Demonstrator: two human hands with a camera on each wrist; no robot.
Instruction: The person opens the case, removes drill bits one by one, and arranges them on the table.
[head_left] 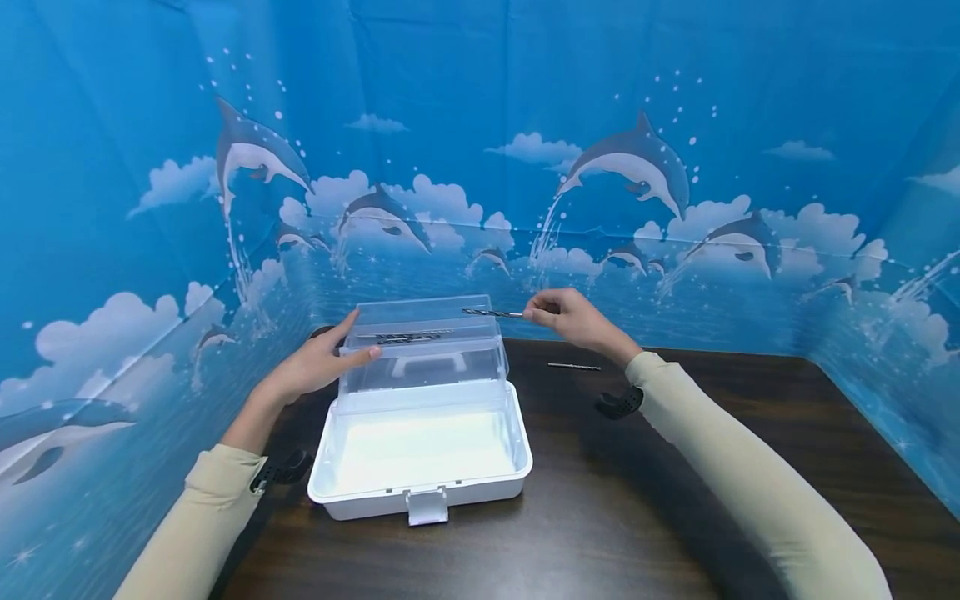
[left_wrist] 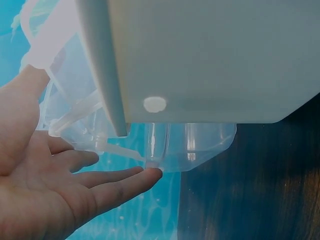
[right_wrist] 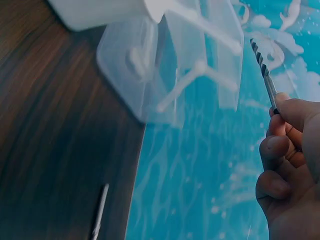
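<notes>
Your right fingers point(head_left: 546, 299) pinch a twisty grey metal drill bit point(head_left: 491, 312), pointing left toward clear plastic trays point(head_left: 420, 312); your left fingers point(head_left: 344, 327) spread.

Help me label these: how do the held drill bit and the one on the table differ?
The held drill bit is pinched in the right hand; the loose drill bit lies on the table. The held one looks thicker, the loose one slimmer. Both have spiral flutes.

- Loose drill bit point(right_wrist: 100, 212): cut by the right wrist view's bottom edge.
- Clustered bits point(head_left: 408, 337): too small to count.
- White box point(left_wrist: 200, 60): cropped in left wrist view.
</notes>
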